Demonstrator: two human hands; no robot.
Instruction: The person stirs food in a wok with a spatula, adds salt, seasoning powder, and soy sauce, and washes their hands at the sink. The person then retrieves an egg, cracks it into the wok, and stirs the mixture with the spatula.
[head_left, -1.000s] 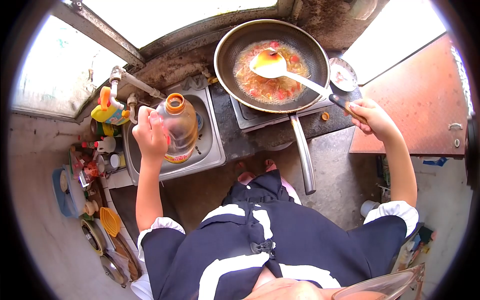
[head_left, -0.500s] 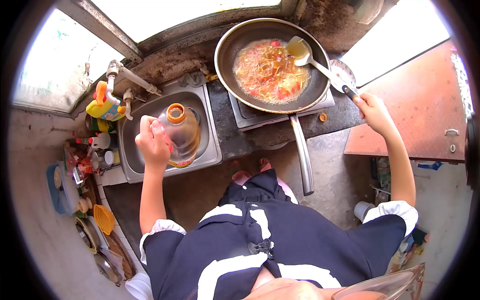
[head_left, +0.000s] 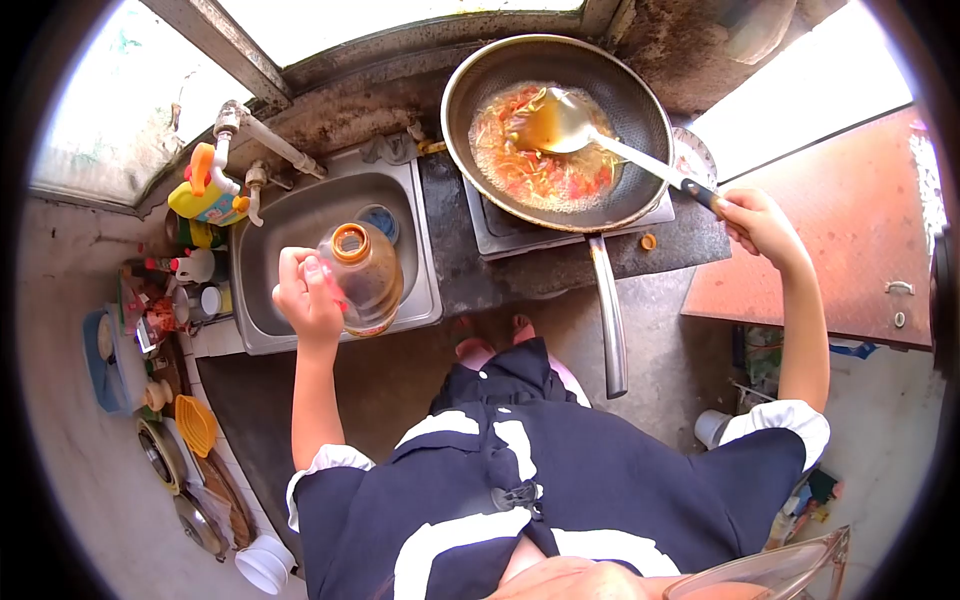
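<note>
My left hand [head_left: 308, 291] grips the handle of a large clear plastic bottle [head_left: 372, 285]. Its orange-rimmed mouth is uncapped, and the bottle is over the front of the sink. My right hand [head_left: 757, 228] is closed round the black handle end of a metal spatula [head_left: 645, 160]. The spatula's broad head holds some brownish liquid and is over the food in the wok [head_left: 655, 125]. Reddish pieces and pale shreds in bubbling broth [head_left: 520, 172] fill the wok's bottom. The wok rests on the stove [head_left: 497, 240], its long metal handle [head_left: 608, 330] pointing toward me.
The steel sink [head_left: 428, 270] lies left of the stove, with a blue-rimmed container [head_left: 380, 222] inside. A small orange cap [head_left: 648, 242] sits on the dark counter near the stove. Behind the wok is a patterned plate [head_left: 700, 150]. A yellow detergent bottle [head_left: 205, 203] stands by the pipes.
The spatula head has moved left and turned over the broth, and my right hand has shifted slightly right and down. My left hand still holds the bottle in nearly the same place.
</note>
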